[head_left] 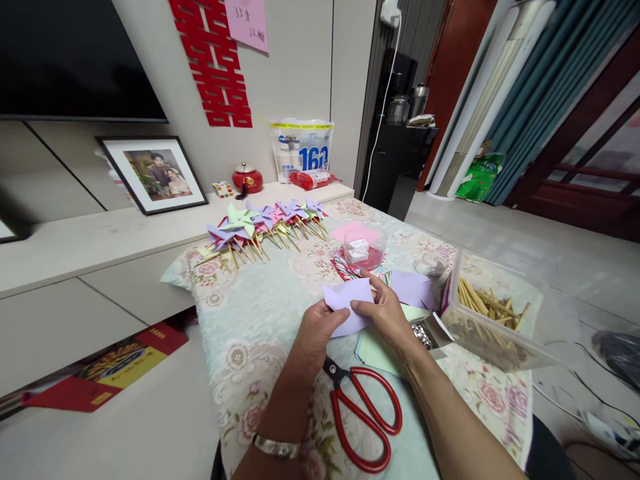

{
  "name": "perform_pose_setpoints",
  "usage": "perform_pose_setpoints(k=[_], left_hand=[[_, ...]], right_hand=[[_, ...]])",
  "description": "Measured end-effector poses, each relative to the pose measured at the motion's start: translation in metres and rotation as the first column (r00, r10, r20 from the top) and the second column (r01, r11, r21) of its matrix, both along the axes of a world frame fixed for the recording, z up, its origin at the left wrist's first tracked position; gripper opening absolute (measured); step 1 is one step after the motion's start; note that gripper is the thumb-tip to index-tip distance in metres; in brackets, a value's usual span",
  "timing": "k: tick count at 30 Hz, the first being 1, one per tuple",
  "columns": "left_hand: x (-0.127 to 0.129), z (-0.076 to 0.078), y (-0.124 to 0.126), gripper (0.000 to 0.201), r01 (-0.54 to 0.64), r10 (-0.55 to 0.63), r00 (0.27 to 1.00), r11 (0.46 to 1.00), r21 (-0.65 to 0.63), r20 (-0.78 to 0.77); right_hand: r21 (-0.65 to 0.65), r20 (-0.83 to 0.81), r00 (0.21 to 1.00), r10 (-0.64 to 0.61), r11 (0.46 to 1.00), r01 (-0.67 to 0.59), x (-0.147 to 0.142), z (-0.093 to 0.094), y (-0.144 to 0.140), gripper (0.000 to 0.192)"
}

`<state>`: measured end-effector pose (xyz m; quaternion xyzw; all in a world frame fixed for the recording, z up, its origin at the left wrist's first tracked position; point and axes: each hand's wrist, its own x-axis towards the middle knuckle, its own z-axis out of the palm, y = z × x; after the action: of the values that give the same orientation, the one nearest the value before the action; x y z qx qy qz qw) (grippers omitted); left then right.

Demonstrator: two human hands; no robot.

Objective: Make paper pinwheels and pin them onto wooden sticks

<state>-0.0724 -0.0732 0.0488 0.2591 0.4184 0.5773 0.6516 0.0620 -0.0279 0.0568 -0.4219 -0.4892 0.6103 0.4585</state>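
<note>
While flat, lilac paper [349,303] sits pinched between both hands' fingers [361,306].

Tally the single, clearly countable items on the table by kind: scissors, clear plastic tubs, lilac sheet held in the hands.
Red-handled scissors: 1
Clear plastic tubs: 2, a round tub and a stick tub
Lilac paper held by the left hand and right hand: 1
Total: 4

Red scissors [364,413] on floral cloth [260,320]; finished pinwheels [265,223]; stick box [493,313].
</note>
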Motion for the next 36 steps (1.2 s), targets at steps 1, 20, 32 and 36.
perform_pose_setpoints(k=[1, 20, 32, 36], left_hand=[[0.001, 0.0, 0.0, 0.041, -0.015, 0.015, 1.0, 1.0, -0.003, 0.001], [-0.01, -0.007, 0.004, 0.042, -0.133, 0.132, 0.991, 0.99, -0.047, -0.01], [-0.025, -0.001, 0.003, 0.029, -0.139, 0.154, 0.984, 0.979, -0.149, 0.094], [-0.026, -0.002, 0.004, 0.032, -0.158, 0.174, 0.981, 0.974, -0.163, 0.088]], right_hand=[[-0.004, -0.015, 1.0, -0.002, 1.0, 0.002, -0.001, 0.0, -0.001, 0.089], [0.0, -0.12, 0.991, 0.059, 0.998, -0.06, 0.003, -0.006, 0.001, 0.081], [0.479, 0.128, 0.991, 0.028, 0.873, -0.086, 0.01, -0.008, 0.004, 0.043], [0.648, 0.311, 0.95, 0.024, 0.726, -0.231, 0.015, -0.005, 0.003, 0.022]])
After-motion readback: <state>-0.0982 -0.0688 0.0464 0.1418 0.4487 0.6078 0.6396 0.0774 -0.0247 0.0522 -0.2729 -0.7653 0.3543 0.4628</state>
